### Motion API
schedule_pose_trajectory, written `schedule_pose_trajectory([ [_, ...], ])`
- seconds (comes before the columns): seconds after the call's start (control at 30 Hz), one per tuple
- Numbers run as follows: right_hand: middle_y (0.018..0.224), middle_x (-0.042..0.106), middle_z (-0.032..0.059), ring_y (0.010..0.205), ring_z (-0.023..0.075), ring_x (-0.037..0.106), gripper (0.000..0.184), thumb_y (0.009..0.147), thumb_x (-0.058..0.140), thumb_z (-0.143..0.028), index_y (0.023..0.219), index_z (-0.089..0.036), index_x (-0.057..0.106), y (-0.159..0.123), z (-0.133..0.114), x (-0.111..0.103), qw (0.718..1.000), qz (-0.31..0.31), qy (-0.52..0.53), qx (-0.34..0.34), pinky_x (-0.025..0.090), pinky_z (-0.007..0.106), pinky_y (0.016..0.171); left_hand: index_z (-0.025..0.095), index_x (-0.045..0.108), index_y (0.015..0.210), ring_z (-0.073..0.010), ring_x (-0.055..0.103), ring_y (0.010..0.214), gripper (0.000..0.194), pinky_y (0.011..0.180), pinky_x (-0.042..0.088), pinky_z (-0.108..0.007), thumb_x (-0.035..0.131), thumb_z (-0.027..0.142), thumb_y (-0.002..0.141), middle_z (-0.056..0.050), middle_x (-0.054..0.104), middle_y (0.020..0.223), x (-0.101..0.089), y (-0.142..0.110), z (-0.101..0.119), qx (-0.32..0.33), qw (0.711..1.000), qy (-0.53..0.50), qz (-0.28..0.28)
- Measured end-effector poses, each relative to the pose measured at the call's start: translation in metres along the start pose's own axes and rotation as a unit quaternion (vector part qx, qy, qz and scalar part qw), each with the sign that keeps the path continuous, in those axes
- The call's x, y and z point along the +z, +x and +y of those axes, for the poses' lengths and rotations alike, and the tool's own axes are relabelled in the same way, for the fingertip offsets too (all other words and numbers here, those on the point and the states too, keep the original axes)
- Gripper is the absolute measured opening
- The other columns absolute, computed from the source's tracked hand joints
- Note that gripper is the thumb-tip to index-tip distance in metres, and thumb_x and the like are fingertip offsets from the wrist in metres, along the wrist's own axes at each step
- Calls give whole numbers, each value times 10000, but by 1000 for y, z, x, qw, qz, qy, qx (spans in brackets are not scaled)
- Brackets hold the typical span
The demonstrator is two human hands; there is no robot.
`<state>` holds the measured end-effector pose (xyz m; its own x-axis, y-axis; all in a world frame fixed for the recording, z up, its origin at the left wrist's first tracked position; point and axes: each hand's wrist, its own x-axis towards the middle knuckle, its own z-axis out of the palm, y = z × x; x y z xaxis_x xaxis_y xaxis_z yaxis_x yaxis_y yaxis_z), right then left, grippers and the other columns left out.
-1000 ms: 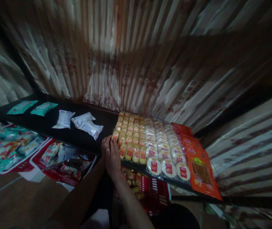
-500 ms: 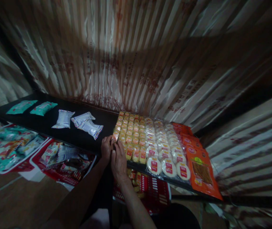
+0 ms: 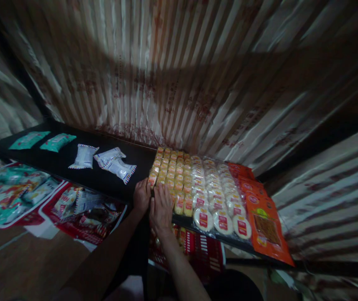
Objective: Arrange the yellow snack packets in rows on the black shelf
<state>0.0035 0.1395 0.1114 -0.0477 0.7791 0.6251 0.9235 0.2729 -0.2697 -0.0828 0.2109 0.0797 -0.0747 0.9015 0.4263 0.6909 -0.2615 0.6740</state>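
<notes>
Small yellow wrapped cakes (image 3: 179,184) with orange labels stand in tight rows on a black shelf (image 3: 69,175). My left hand (image 3: 141,196) is at the front left corner of these rows, its fingers bent and pressed together against the end cakes. What it may hold there is hidden. Beside it, my right hand (image 3: 161,209) lies with stretched fingers over the front cakes and covers some of them. To the right of the yellow cakes come rows of round white cakes (image 3: 223,221) in clear wrappers with red labels.
Orange snack bags (image 3: 267,225) lie at the shelf's right end. Further left are white packets (image 3: 85,156) and teal packets (image 3: 56,142). Below the shelf stand red baskets (image 3: 204,251) of snacks. A striped, plastic-covered sheet (image 3: 166,83) hangs behind.
My right hand has moved right, away from my left hand and onto the front yellow cakes. My left hand has stayed near the corner, shifting only slightly.
</notes>
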Motion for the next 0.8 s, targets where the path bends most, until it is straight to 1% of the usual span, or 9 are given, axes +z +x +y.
schedule_pose_trajectory([
  [0.1, 1404, 445, 170, 1393, 256, 232, 422, 912, 393, -218, 1308, -111, 491, 5, 10, 1, 998, -26, -50, -2, 304, 489, 1070, 40, 521, 1228, -236, 487, 1233, 457, 1030, 425, -400, 252, 280, 948, -180, 590, 1242, 2, -2, 2, 14, 999, 29, -30],
  [0.17, 1409, 437, 176, 1388, 253, 245, 421, 908, 393, -206, 1304, -108, 496, 6, 16, 3, 997, -36, -67, 7, 296, 476, 1072, 5, 467, 1278, -242, 423, 1295, 477, 1056, 405, -388, 252, 270, 945, -198, 548, 1293, 4, -3, 3, 27, 997, 48, -47],
  [0.23, 1414, 429, 175, 1388, 245, 245, 419, 908, 388, -197, 1303, -110, 498, 6, 20, 6, 997, -37, -74, 11, 287, 468, 1075, -11, 427, 1308, -247, 384, 1323, 483, 1068, 394, -388, 254, 247, 938, -209, 520, 1320, 6, -5, 2, 42, 995, 66, -54],
  [0.4, 1417, 432, 160, 1396, 232, 225, 422, 913, 386, -202, 1316, -126, 485, 4, 24, 11, 997, -34, -71, 14, 264, 467, 1082, -43, 389, 1317, -283, 336, 1346, 488, 1046, 406, -462, 255, 201, 916, -257, 480, 1335, 11, -8, -3, 84, 990, 91, -68],
  [0.5, 1428, 415, 160, 1397, 231, 224, 423, 919, 379, -213, 1324, -140, 476, 4, 23, 11, 997, -36, -61, 19, 265, 481, 1079, -15, 390, 1323, -278, 339, 1345, 483, 1041, 413, -468, 279, 215, 914, -244, 494, 1329, 11, -8, -4, 87, 992, 70, -58],
  [0.67, 1448, 381, 162, 1399, 238, 216, 414, 923, 371, -222, 1313, -146, 488, 5, 22, 7, 998, -43, -37, 19, 269, 509, 1075, 0, 417, 1312, -260, 345, 1344, 475, 1064, 397, -437, 277, 242, 928, -233, 494, 1336, 7, -7, 0, 56, 997, 38, -27],
  [0.8, 1438, 394, 169, 1402, 225, 210, 422, 926, 364, -218, 1318, -114, 476, 4, 20, 2, 999, -32, -11, 19, 266, 500, 1089, 42, 421, 1323, -244, 341, 1347, 465, 1071, 388, -442, 274, 244, 931, -196, 495, 1351, 6, -7, 1, 47, 999, 19, -5],
])
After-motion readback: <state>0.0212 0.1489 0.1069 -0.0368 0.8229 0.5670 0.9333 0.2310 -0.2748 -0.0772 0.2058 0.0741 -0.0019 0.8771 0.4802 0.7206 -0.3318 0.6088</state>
